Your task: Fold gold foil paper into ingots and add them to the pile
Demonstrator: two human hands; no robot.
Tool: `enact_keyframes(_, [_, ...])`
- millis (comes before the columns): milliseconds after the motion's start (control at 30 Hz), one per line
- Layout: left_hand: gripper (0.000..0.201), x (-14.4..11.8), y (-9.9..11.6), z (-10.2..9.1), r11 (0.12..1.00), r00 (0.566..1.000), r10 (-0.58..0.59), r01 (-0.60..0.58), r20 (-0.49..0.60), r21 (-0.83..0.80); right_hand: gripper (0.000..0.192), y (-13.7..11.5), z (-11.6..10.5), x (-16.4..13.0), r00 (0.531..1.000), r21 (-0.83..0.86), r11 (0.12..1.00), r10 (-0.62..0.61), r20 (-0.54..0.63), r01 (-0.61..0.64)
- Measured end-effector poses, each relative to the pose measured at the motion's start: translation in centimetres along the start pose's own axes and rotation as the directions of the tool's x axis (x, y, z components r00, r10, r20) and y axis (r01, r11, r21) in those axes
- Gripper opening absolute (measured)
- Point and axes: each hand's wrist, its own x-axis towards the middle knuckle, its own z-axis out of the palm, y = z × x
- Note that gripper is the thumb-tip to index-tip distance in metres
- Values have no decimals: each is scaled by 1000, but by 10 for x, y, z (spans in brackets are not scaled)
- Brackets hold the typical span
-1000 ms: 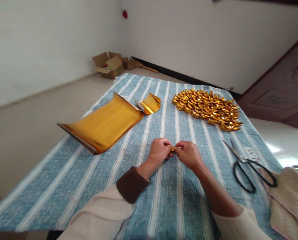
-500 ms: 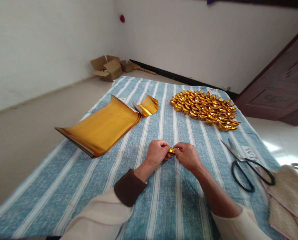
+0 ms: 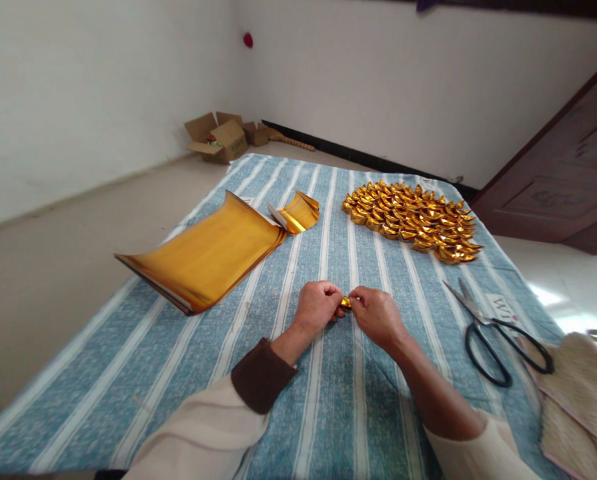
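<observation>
Blue-and-white striped tabletop (image 3: 128, 380), laid out with gold
The large stack of gold sheets (image 3: 203, 257) curls at its edges on the left; the cluster of folded gold pieces (image 3: 411, 220) sits toward the far right; scissors (image 3: 485, 321) lie near the right side, blades parted, where a careless sideways sweep could catch them; left hand (image 3: 318, 307) and right hand (image 3: 378, 315) meet near the middle, fingers of both pinched tight; a smaller stack of gold sheets (image 3: 301, 213) lies beyond; the gold piece (image 3: 345, 303), held between the hands, looks thin and might crease or tear under uneven pulling; the fingers hide most of it, so a skewed fold could go unseen.
</observation>
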Motion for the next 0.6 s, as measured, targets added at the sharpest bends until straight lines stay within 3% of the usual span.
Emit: enact_keyframes(600, [17,2,-1,0,1000,1000,-7,7,5,-28,19,1,2,0,999,17,998,52,7,-52])
